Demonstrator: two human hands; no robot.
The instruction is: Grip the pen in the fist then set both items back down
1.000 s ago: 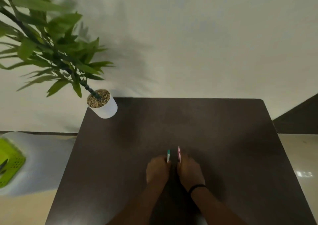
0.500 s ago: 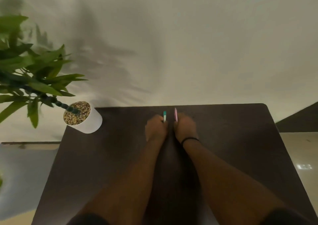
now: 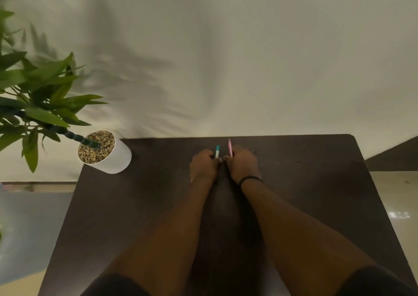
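Observation:
Both my arms stretch out over a dark brown table (image 3: pixel 135 205), fists side by side near its far edge. My left hand (image 3: pixel 203 166) grips a short teal-and-white stick (image 3: pixel 217 151), whose tip pokes up past the knuckles. My right hand (image 3: pixel 243 164), with a black band at the wrist, grips a thin pink stick (image 3: pixel 230 147) that also points away from me. The lower parts of both sticks are hidden inside the fingers. The two thumbs nearly touch.
A white pot (image 3: pixel 113 157) filled with pebbles stands at the table's far left corner, with a green leafy plant (image 3: pixel 38 105) leaning out to the left. A pale wall rises just behind the table. Glossy floor shows on the right.
Both hands have travelled from near me to the table's far edge, still holding the two sticks. Since half a second ago they have barely moved.

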